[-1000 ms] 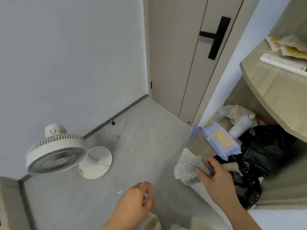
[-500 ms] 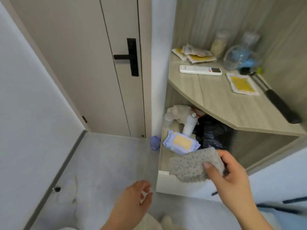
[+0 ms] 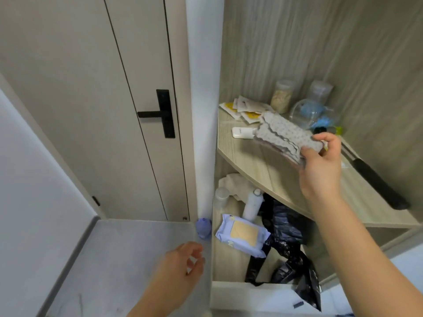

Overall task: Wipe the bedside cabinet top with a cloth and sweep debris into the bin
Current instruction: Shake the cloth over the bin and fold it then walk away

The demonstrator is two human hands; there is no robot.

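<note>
A grey dotted cloth (image 3: 282, 135), folded, is gripped in my right hand (image 3: 320, 165), which holds it just above the wood-grain bedside cabinet top (image 3: 258, 161). The cloth covers part of a white remote (image 3: 242, 132) lying on that top. My left hand (image 3: 180, 268) hangs low over the grey floor, its fingers loosely curled with nothing visible in them. No bin shows clearly; black plastic bags (image 3: 288, 227) fill the open shelf under the top.
On the top lie yellow sachets (image 3: 247, 108), a jar of grains (image 3: 282, 96), a clear bag with blue items (image 3: 313, 113) and a black-handled tool (image 3: 375, 179). Below sit a wipes pack (image 3: 242, 234) and white bottle (image 3: 253, 203). A door (image 3: 128, 99) stands left.
My right hand has lifted the cloth from beside the lower shelf to just above the cabinet top. The view has swung from the floor and fan to the cabinet.
</note>
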